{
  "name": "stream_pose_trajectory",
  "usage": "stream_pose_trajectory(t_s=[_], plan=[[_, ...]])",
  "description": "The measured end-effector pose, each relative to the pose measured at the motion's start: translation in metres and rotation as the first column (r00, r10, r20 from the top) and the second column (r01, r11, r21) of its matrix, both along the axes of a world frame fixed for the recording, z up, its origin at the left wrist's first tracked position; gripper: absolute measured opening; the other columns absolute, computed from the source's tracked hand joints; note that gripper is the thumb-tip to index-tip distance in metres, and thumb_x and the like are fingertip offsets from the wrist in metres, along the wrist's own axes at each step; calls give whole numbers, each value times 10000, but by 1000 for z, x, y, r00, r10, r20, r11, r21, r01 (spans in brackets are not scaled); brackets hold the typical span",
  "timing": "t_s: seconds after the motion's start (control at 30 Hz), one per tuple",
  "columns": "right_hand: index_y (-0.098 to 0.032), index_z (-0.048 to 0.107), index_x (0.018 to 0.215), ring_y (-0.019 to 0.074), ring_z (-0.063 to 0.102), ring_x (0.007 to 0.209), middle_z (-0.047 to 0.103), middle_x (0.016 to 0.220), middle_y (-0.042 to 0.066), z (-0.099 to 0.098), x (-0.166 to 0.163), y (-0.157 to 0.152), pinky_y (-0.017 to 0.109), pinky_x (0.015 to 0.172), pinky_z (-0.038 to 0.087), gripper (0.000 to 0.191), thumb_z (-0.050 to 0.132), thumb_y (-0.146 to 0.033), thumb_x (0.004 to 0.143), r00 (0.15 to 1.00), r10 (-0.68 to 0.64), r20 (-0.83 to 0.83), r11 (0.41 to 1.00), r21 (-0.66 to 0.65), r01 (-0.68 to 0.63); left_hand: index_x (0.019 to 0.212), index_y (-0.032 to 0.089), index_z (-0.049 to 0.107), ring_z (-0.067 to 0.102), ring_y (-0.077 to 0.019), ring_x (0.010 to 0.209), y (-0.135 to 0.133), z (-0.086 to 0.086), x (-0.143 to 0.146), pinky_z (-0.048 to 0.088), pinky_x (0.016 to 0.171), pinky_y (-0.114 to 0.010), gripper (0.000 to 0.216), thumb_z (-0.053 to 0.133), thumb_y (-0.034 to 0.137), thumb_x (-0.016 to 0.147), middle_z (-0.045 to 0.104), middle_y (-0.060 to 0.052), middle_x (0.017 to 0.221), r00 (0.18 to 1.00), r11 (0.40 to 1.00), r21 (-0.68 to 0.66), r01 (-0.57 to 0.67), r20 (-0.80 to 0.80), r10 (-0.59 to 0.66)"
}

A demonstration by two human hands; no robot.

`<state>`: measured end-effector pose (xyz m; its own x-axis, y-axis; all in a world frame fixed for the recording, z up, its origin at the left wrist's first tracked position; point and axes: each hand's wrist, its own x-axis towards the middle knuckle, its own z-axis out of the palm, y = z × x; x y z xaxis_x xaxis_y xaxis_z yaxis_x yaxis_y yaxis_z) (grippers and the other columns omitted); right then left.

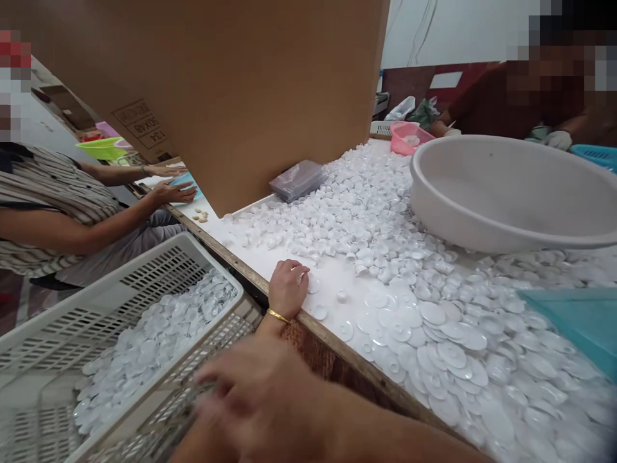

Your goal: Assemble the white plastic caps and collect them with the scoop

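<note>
My left hand (289,285), a gold bracelet on its wrist, rests at the table's wooden edge. Its fingers are curled and close together, beside a small white plastic disc (313,284); what they hold, if anything, is hidden. Crossing over my left forearm is my right hand (258,386), smeared by motion so its grip does not show. Below it to the left, a white slatted crate (159,262) contains many small white pieces (154,341). More small white cup-like pieces (366,212) and flat white discs (446,354) spread across the white tabletop (332,273).
A tall cardboard box (250,96) stands on the table, a clear plastic packet (299,180) against it. At right are a large whitish basin (511,231), a teal tray (573,321) and a pink basket (409,138). One person (72,212) sits left, another (496,103) across.
</note>
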<state>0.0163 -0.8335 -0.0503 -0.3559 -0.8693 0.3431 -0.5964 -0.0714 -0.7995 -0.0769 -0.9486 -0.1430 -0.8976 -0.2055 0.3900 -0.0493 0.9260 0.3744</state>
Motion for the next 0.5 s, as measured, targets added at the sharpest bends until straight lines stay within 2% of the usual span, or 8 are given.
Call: stream_pose_trajectory(t_s=[0.07, 0.13, 0.2, 0.23, 0.33, 0.4, 0.5], plan=[[-191, 584, 989, 158, 560, 907, 629, 943, 38, -17, -45, 19, 308, 846, 423, 212, 410, -239, 878, 959, -257, -123, 966, -46, 253, 859, 224, 663, 485, -184, 945, 1, 0, -1, 410, 859, -295, 198, 477, 184, 804, 594, -41, 950, 999, 999, -3, 34, 0, -34], [-170, 595, 943, 164, 553, 858, 622, 899, 61, -39, -83, 42, 315, 803, 429, 216, 390, -197, 881, 833, -520, -192, 852, -43, 522, 873, 215, 661, 491, -180, 937, 1, 0, 0, 411, 859, -293, 214, 458, 181, 816, 601, -42, 933, 999, 999, 15, 40, -33, -40], [-163, 590, 962, 175, 539, 870, 607, 914, 69, -59, -109, 63, 325, 806, 422, 202, 416, -182, 862, 731, -635, -248, 752, 17, 659, 885, 207, 655, 502, -171, 918, 1, 0, -1, 408, 865, -296, 226, 437, 180, 831, 608, -38, 910, 997, 998, 53, 17, -74, -14], [-167, 585, 983, 172, 538, 860, 599, 929, 67, -67, -117, 70, 317, 792, 427, 199, 438, -189, 851, 713, -654, -253, 724, 63, 687, 883, 203, 654, 507, -168, 906, 0, 0, -1, 408, 863, -299, 227, 434, 177, 833, 612, -35, 898, 996, 997, 76, 1, -87, 6], [-194, 574, 1048, 178, 528, 890, 571, 972, 58, -81, -123, 78, 297, 769, 432, 249, 525, -243, 808, 732, -624, -273, 703, 211, 679, 864, 193, 660, 517, -166, 860, -2, 4, -3, 427, 812, -299, 208, 463, 162, 808, 622, -29, 872, 999, 989, 146, -15, -45, 22], [-201, 572, 1078, 194, 509, 942, 555, 996, 66, -84, -120, 76, 301, 790, 423, 305, 571, -259, 779, 741, -591, -319, 690, 277, 669, 868, 195, 668, 515, -169, 845, -3, 11, -3, 433, 770, -294, 190, 498, 169, 786, 625, -26, 870, 999, 986, 166, 11, 34, -17], [-197, 568, 1096, 205, 491, 968, 542, 1015, 77, -84, -118, 75, 304, 802, 412, 334, 590, -254, 768, 735, -568, -371, 666, 318, 675, 873, 203, 674, 508, -181, 842, 3, 28, 3, 420, 747, -299, 166, 540, 221, 777, 623, -27, 846, 976, 988, 101, 117, 172, -133]])
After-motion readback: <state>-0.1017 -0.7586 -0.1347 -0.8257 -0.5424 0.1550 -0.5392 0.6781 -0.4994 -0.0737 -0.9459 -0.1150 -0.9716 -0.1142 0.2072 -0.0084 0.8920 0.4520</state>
